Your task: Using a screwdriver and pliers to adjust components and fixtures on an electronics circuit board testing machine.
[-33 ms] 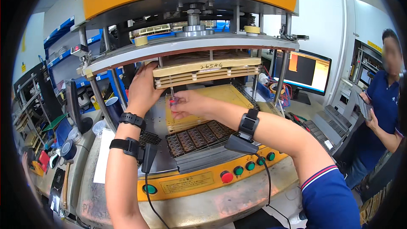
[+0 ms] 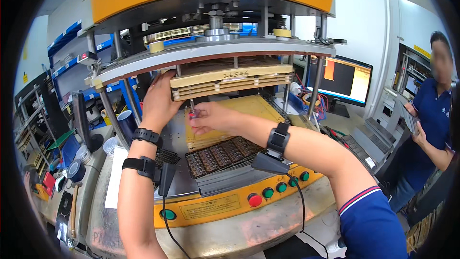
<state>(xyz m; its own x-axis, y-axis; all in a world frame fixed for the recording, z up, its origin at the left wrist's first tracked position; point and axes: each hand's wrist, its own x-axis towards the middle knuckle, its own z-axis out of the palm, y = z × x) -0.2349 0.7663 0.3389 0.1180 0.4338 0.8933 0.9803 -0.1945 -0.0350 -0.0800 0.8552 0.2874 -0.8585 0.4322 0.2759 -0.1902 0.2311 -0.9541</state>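
Under the press's upper platen [image 2: 211,51] hangs a layered, cream-coloured fixture plate [image 2: 235,80]. My left hand [image 2: 160,100] grips its left end, and some fingertips are hidden behind the edge. Just below that corner, my right hand [image 2: 211,117] is closed round the red handle of a screwdriver [image 2: 193,114]. The screwdriver stands nearly upright, its metal shaft reaching up to the plate's underside. Beneath my right forearm lies a yellow lower fixture plate [image 2: 254,108]. Dark circuit board panels [image 2: 223,157] rest on a grey stack in front of it.
Metal posts [image 2: 316,86] flank the work area. Green buttons and a red button [image 2: 255,200] line the yellow front panel. A monitor [image 2: 340,81] stands behind right. At far right a person [image 2: 429,115] holds a dark tray. Cables [image 2: 303,201] hang from my wrist straps.
The whole view has shifted very slightly. Both hands keep their places at the fixture plate, and the screwdriver stays in my right hand.
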